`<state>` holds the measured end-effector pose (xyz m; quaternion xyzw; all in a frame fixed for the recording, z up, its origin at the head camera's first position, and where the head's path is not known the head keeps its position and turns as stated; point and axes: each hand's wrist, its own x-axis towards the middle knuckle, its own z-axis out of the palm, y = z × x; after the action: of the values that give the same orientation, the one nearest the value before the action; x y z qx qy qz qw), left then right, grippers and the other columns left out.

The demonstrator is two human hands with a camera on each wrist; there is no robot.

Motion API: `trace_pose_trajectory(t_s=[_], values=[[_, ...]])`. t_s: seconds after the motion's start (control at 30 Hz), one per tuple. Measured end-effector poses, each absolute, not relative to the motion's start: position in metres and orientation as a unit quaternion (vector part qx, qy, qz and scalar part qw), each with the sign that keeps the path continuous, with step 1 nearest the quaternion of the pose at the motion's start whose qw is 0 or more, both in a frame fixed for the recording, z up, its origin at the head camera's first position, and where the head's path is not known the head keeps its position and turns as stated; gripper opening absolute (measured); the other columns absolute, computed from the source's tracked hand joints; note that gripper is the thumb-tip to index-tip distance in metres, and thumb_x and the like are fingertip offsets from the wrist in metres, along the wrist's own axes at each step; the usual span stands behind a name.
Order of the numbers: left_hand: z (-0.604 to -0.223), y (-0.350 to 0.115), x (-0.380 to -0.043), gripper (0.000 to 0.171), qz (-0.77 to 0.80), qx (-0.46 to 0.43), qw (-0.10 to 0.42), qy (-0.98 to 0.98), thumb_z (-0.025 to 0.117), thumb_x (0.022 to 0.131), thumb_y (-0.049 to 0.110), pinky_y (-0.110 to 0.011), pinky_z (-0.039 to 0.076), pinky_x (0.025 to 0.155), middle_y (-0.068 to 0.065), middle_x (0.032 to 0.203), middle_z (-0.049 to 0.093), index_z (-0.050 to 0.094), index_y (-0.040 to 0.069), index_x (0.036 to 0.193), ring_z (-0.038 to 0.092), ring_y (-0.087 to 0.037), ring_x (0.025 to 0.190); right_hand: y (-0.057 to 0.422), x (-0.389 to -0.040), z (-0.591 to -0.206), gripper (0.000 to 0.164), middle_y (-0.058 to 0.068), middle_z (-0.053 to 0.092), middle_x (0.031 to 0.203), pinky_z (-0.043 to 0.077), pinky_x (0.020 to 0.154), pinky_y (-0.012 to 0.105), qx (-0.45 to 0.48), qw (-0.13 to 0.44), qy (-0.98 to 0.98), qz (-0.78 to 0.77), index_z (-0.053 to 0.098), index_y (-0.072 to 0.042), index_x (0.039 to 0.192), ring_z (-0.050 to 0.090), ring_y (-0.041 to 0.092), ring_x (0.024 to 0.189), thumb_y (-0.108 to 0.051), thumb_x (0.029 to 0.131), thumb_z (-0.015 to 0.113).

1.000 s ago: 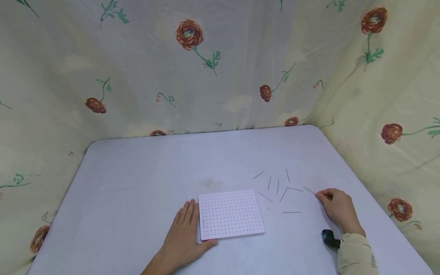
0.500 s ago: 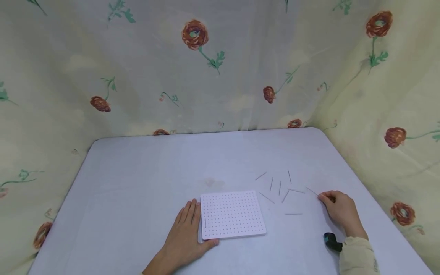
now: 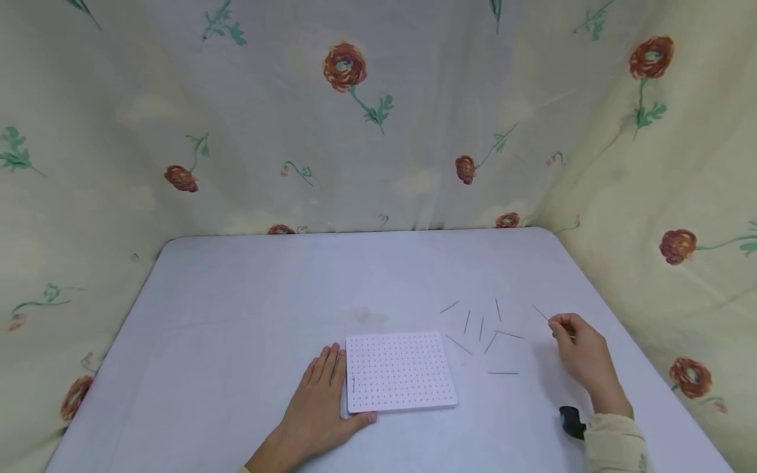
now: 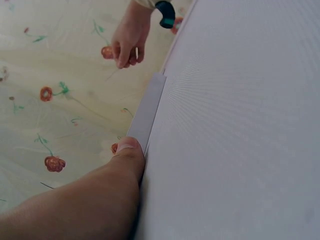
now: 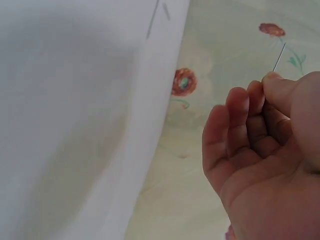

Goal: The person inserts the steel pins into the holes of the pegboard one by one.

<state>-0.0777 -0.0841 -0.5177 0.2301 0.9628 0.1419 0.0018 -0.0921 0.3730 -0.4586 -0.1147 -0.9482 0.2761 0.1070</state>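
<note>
Head view gives me the whole table (image 3: 236, 315): a white dotted board (image 3: 402, 371) lies close in front of the person, with loose sticks (image 3: 503, 373) scattered to its right. The left hand (image 3: 315, 410) has straight fingers along the board's left edge and its thumb at the near edge; I take this cornering as a way to stop the board sliding while its top is left uncovered. Left wrist view shows me that thumb against the board's side.

The right hand (image 3: 585, 355), to the right of the sticks, pinches one thin stick (image 5: 280, 56) between thumb and forefinger, the other fingers bent. One end juts past the fingertips, presumably so the tip can be aimed. A shadow falls on the table apart from the hand, so I judge the stick is raised. The loose ones are mostly spaced out, which I think leaves room for fingertips. By the board's left edge I see a short dark line (image 3: 353, 385); it may be another stick, but it's too small to be sure.
</note>
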Motion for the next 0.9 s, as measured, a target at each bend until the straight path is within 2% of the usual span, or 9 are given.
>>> trace_pose_trajectory(t_s=[0.13,0.4,0.5,0.73,0.9], values=[[-0.520,-0.086,-0.078,0.121,0.141,0.230,0.003,0.963,0.053,0.083,0.084,-0.054,0.026,0.126,-0.025,0.168,0.021,0.025,-0.006,0.159,0.020,-0.039,0.157,0.357,-0.095,-0.448,0.027,0.022,0.068,0.106,0.046,0.066,0.019,-0.092,0.119,-0.949,0.278,0.061,0.000,0.117,0.064,0.026,0.093,-0.022,0.109,0.048],[-0.521,-0.090,-0.079,0.121,0.142,0.233,0.002,0.962,0.049,0.084,0.086,-0.054,0.025,0.126,-0.024,0.168,0.021,0.026,-0.006,0.158,0.020,-0.040,0.157,0.333,-0.101,-0.434,0.027,0.025,0.067,0.107,0.049,0.066,0.017,-0.071,0.119,-0.946,0.292,0.060,0.003,0.118,0.068,0.034,0.095,-0.019,0.109,0.047],[-0.520,-0.091,-0.080,0.120,0.148,0.237,0.001,0.960,0.049,0.085,0.086,-0.054,0.025,0.126,-0.024,0.168,0.021,0.025,-0.006,0.158,0.020,-0.039,0.157,0.327,-0.103,-0.430,0.027,0.023,0.067,0.105,0.049,0.066,0.017,-0.073,0.121,-0.947,0.289,0.060,0.003,0.116,0.069,0.033,0.093,-0.020,0.109,0.047],[-0.518,-0.091,-0.080,0.119,0.146,0.241,0.007,0.959,0.048,0.085,0.085,-0.053,0.025,0.126,-0.023,0.169,0.021,0.024,-0.004,0.159,0.018,-0.038,0.158,0.311,-0.103,-0.422,0.035,0.015,0.065,0.097,0.046,0.061,0.022,-0.095,0.116,-0.944,0.295,0.061,-0.003,0.111,0.059,0.015,0.083,-0.035,0.108,0.049],[-0.515,-0.093,-0.078,0.118,0.151,0.235,0.019,0.960,0.048,0.085,0.085,-0.052,0.023,0.127,-0.022,0.169,0.020,0.023,-0.003,0.160,0.017,-0.037,0.159,0.299,-0.104,-0.417,0.035,0.013,0.066,0.098,0.045,0.061,0.020,-0.096,0.132,-0.936,0.311,0.061,-0.004,0.106,0.053,0.000,0.075,-0.038,0.106,0.053]])
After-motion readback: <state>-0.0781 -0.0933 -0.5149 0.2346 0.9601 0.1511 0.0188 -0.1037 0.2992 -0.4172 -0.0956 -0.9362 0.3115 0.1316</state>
